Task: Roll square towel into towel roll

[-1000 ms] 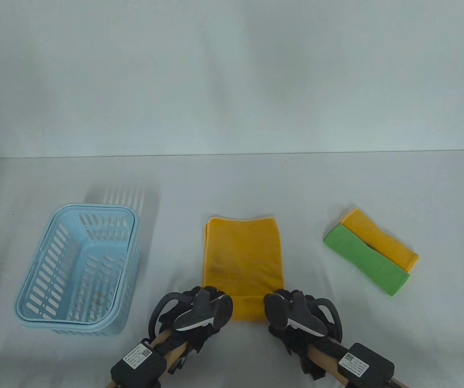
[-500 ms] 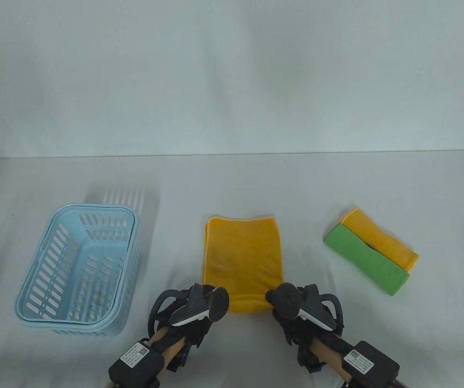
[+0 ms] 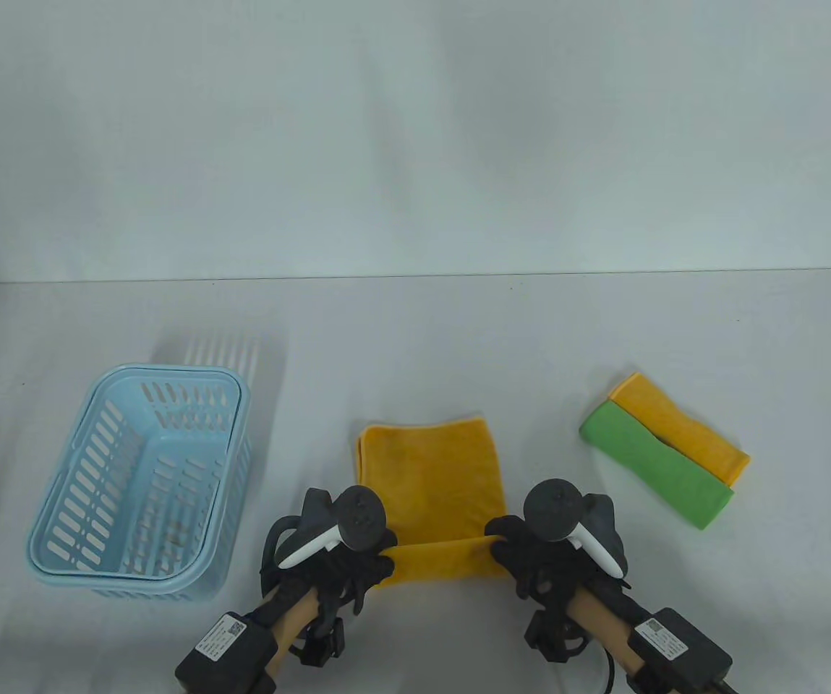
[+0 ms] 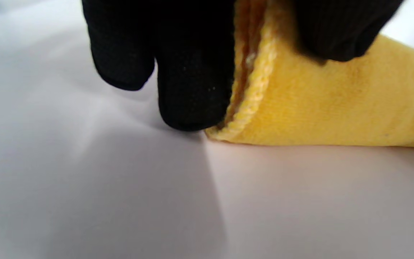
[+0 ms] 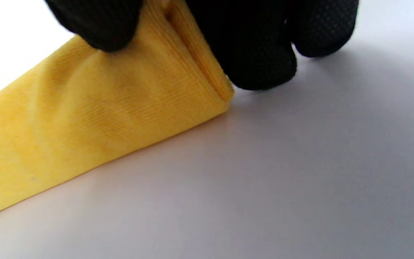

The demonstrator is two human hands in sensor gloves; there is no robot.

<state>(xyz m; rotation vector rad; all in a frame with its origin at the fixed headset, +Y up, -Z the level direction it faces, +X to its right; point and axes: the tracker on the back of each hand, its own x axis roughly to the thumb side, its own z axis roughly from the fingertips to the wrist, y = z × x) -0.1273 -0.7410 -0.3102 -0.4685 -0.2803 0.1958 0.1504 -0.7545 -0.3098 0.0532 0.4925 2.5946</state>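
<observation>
At the near edge of the table (image 3: 415, 325), between the two hands, lies the yellow towel (image 3: 433, 470), already folded to a narrow oblong with its doubled hems showing along its left side; its near end is lifted and turned back over itself, so that a first low fold stands up across the towel's width. The left hand (image 3: 346, 560) pinches the left corner of that fold, and in the left wrist view its fingers (image 4: 192, 90) are curled down beside the stitched hem with the thumb pressed on the cloth from the other side; the right hand (image 3: 531, 560) does the same at the right corner, fingers (image 5: 261, 61) and thumb clamped on the doubled edge, which rests on the table there.

As I judge it, the roll is only just begun; one turn is forming at the near end, and most of the towel's length lies flat beyond it, yet to be wound up; the finished roll would then presumably go with the others, though nothing here settles that.

To the right, well apart, a green towel (image 3: 654, 463) and a second yellow one (image 3: 683, 426) lie side by side, touching; to the left stands a pale blue slotted basket (image 3: 68, 470). White labels with small print sit on the black boxes at both wrists; the writing is too small to read.
</observation>
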